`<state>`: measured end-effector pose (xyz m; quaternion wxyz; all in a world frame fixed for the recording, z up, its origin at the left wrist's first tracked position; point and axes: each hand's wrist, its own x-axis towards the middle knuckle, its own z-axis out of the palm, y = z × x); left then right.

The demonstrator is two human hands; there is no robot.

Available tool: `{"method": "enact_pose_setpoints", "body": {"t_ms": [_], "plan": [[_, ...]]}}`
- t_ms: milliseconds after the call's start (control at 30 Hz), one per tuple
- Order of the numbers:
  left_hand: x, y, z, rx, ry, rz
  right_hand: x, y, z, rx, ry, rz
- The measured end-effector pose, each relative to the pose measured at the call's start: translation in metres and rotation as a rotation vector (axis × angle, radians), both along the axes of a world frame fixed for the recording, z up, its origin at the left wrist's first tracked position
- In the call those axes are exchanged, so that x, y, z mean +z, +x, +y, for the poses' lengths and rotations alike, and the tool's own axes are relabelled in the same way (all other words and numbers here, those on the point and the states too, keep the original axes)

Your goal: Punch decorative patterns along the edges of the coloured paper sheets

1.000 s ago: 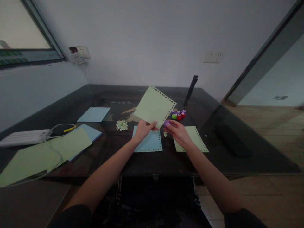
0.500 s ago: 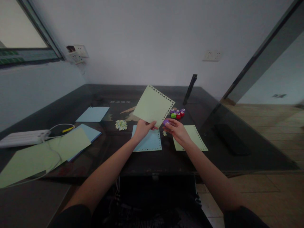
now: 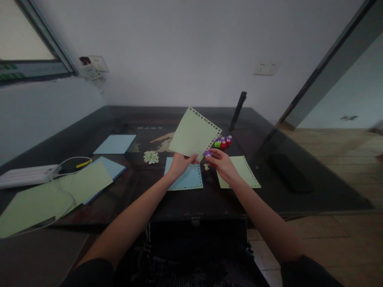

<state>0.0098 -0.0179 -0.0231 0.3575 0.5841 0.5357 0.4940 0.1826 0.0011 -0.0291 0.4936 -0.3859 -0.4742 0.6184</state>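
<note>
While it is held up off the bench, the green sheet sits at the middle of the scene.
Green sheet [image 3: 194,133]: tilted, lifted above the bench [image 3: 209,203], a row of punched holes along its far and right edges.
Left hand [image 3: 179,164]: pinches the sheet's near corner between thumb and fingers.
Right hand [image 3: 220,161]: closed round a small purple punch [image 3: 207,153], which sits just beside the sheet's near-right edge; whether that edge is inside the punch slot cannot be told.
Below the hands: a blue sheet [image 3: 186,175] with punched edges lies flat, a second green sheet [image 3: 241,172] to its right, a few paper bits [image 3: 206,166] between them.
Farther out: a cluster of coloured punches [image 3: 223,142] just beyond the right hand, a heap of cut-outs [image 3: 151,157] to the left, more blue and green sheets and a white power strip [image 3: 26,174] at far left.
Risk: with one corner gripped, the sheet may bend or swing, so a punched hole could land crooked or overlap its neighbour; a tight pinch may crease the corner.
</note>
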Motion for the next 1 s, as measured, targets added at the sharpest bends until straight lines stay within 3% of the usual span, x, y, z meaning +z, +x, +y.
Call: {"method": "enact_pose_setpoints", "body": {"t_ms": [433,1000], "plan": [[0.0077,0.005,-0.0051,0.032,-0.073,0.007,0.0017,-0.0035,-0.0029,0.036,-0.021,0.045],[0.0046,0.0042,-0.0031,0.029,-0.05,0.019,0.0009,-0.0045,-0.0025,0.062,-0.055,0.049]]}}
